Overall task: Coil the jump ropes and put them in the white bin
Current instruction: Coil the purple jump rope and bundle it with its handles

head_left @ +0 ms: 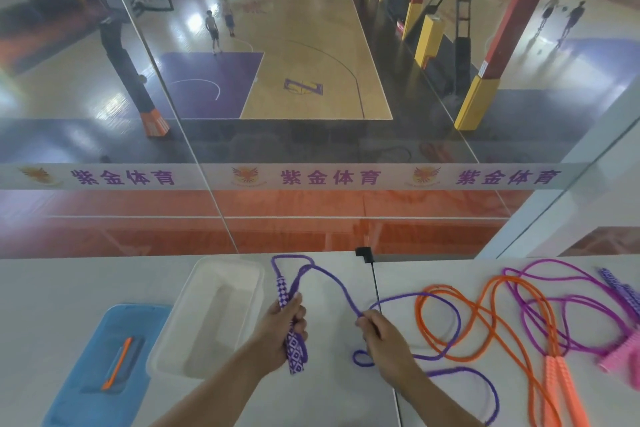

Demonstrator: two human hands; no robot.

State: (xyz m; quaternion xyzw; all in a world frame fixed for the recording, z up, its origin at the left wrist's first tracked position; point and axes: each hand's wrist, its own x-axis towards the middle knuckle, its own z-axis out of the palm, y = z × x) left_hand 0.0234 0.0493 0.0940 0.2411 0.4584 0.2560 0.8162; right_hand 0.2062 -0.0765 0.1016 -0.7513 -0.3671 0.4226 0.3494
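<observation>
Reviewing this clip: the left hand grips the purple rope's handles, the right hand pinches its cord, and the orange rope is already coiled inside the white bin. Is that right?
Not quite. The left hand does grip the purple rope's handles and the right hand pinches its cord, but the head view shows the orange rope lying loose on the table to the right; the white bin holds no rope.

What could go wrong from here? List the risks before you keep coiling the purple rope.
1. The purple rope crosses the orange rope; pulling with the right hand may drag or tangle the orange one.
2. The left hand grips both patterned handles with only one loop formed, so it may slip loose.
3. The white bin sits close beside the left hand and could get nudged.
</observation>
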